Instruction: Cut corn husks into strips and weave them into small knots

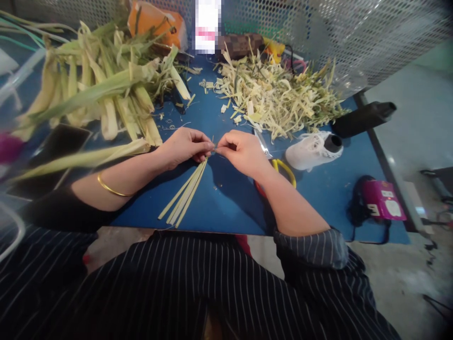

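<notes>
Several narrow pale-green husk strips [186, 191] fan toward the table's front edge. Their upper ends are gathered under the fingertips of my left hand [186, 145], which is closed in a pinch. My right hand [242, 150] meets it fingertip to fingertip at the top of the bundle. Its thumb and forefinger are pinched too, but what lies between them is too small to make out. Just right of that hand lie scissors [285, 169] with a yellow handle loop, partly hidden by my right wrist and forearm.
Long corn-like husks [108, 111] are heaped at the left. Pale shredded trimmings [279, 101] form a pile at the back right. A white-wrapped spool [307, 152], a black cone [364, 119] and a magenta box [384, 200] stand along the right. A perforated metal panel [283, 16] borders the back.
</notes>
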`<move>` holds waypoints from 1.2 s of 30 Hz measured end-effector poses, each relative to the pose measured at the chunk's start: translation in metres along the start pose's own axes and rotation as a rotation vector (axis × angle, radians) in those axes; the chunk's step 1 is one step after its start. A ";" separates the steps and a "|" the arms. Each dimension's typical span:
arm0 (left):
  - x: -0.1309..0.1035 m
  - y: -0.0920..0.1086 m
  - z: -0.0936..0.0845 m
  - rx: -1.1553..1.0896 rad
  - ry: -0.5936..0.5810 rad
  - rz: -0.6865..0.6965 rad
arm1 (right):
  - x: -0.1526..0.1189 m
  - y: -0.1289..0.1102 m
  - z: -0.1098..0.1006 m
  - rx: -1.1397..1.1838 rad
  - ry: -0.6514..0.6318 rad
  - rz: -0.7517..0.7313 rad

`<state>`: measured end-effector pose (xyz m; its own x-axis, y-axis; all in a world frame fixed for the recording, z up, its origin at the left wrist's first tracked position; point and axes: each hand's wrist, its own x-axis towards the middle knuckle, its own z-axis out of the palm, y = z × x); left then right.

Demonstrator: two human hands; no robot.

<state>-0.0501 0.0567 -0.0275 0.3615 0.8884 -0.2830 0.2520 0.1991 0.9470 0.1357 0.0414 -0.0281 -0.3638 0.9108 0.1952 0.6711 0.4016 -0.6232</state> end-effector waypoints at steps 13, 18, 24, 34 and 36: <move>0.004 -0.004 -0.008 -0.029 0.017 0.025 | -0.001 -0.005 0.000 0.067 -0.146 -0.050; 0.003 -0.004 -0.009 0.017 -0.002 0.072 | 0.001 -0.001 0.003 0.280 0.004 0.126; 0.000 -0.002 -0.007 0.104 -0.023 0.145 | 0.003 0.004 0.018 0.561 0.000 0.215; 0.002 -0.010 -0.005 0.406 0.142 0.338 | 0.001 0.006 0.024 0.484 -0.016 0.199; 0.000 -0.010 -0.004 0.518 0.184 0.402 | 0.001 0.006 0.024 0.497 -0.011 0.204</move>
<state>-0.0562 0.0565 -0.0369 0.3695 0.9171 0.1495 0.5442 -0.3440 0.7652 0.1236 0.0425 -0.0502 -0.2667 0.9634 0.0262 0.3434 0.1204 -0.9314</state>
